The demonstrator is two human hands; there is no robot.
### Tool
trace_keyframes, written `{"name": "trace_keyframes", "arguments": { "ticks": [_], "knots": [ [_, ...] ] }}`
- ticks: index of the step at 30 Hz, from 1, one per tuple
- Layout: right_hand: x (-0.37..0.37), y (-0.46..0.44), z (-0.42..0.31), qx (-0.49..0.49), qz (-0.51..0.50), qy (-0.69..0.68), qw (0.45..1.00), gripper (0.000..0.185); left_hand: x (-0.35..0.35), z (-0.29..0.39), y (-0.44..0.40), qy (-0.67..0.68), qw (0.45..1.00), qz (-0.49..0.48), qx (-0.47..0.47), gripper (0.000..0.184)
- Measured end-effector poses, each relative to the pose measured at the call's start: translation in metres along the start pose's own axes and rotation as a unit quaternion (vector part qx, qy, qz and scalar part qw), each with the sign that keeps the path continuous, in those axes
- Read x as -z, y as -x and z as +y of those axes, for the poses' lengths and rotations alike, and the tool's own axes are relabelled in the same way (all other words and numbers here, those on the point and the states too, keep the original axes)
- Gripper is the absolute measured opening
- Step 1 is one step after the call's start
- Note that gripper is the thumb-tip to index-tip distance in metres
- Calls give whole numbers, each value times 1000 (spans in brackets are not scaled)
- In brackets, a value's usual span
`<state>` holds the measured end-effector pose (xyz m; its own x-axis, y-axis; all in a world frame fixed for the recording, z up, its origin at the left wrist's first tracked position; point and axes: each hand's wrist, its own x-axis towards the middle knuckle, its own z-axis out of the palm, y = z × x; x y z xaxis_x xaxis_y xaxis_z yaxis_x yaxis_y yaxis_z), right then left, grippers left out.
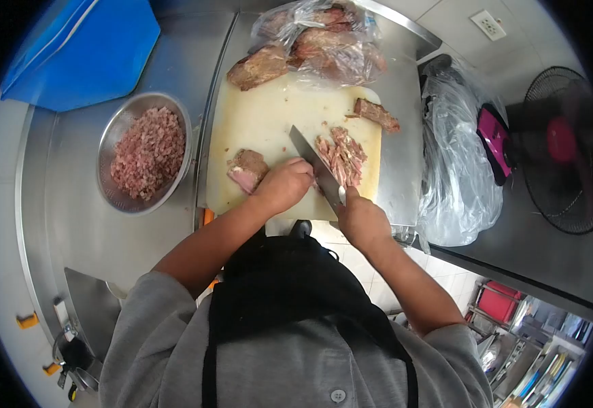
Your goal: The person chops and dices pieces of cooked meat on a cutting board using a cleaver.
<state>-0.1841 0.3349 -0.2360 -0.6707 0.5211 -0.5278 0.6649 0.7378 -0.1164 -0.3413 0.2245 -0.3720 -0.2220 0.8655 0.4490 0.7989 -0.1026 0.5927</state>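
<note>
Head view: your right hand grips the kitchen knife; your left hand curls beside it, its hold hidden: a slip could cut you. Beyond, right of it, a bump could scatter meat strips across the cutting board.

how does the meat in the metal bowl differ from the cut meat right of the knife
The bowl meat is in small bits; the cut meat is in longer strips. The bowl meat forms a large heap in the metal bowl; the cut meat is a smaller pile on the cutting board. Both look pinkish.
</note>
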Motion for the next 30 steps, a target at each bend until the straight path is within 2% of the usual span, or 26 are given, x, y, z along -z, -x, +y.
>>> {"name": "trace_keyframes", "arguments": {
  "ticks": [1,3,4,7,9,11,13,15,16,18,19,21,22,24,25,28,30],
  "knots": [
    [9,-3,2,-2,7,-2,1000,20,2,-1,-4,-2,1000,0,-8,2],
    [23,0,1,25,-9,28,999,20,5,2,-1,35,998,-12,47,1],
    [28,6,-2,14,-24,11,1000,20,6,3,-1,34,998,-15,46,1],
    [-13,9,-5,-29,-17,-29,999,20,7,1,-1,7,999,-25,41,2],
    [-9,2,3,-31,-12,-42,999,22,3,-2,3,12,999,-28,34,5],
    [7,-2,16,26,4,-24,999,25,18,9,3,24,998,-25,52,9],
    [20,3,12,36,10,-18,999,28,43,4,4,19,997,-12,71,13],
    [17,15,8,37,32,-49,998,25,74,-2,25,-27,964,73,254,38],
    [8,16,8,53,31,-72,996,25,87,3,32,-35,964,73,252,38],
    [-7,15,7,73,5,-78,994,28,105,19,46,-143,934,-2,326,69],
    [-16,11,8,84,-4,-74,994,30,106,20,50,-149,934,-2,326,69],
    [-22,9,14,83,-4,-89,993,31,104,18,59,-150,942,-61,294,90],
    [-22,7,18,75,-4,-101,992,32,103,14,58,-155,941,-56,295,90],
    [-18,6,26,67,7,-105,992,32,91,5,51,-49,958,-58,278,91],
    [-16,6,31,54,16,-111,992,33,77,4,50,-51,958,-51,279,91],
    [-8,5,41,43,23,-86,995,33,40,13,32,28,974,-54,217,85],
    [-5,6,44,32,16,-62,997,32,23,25,21,15,980,-55,189,81]
  ]
}}
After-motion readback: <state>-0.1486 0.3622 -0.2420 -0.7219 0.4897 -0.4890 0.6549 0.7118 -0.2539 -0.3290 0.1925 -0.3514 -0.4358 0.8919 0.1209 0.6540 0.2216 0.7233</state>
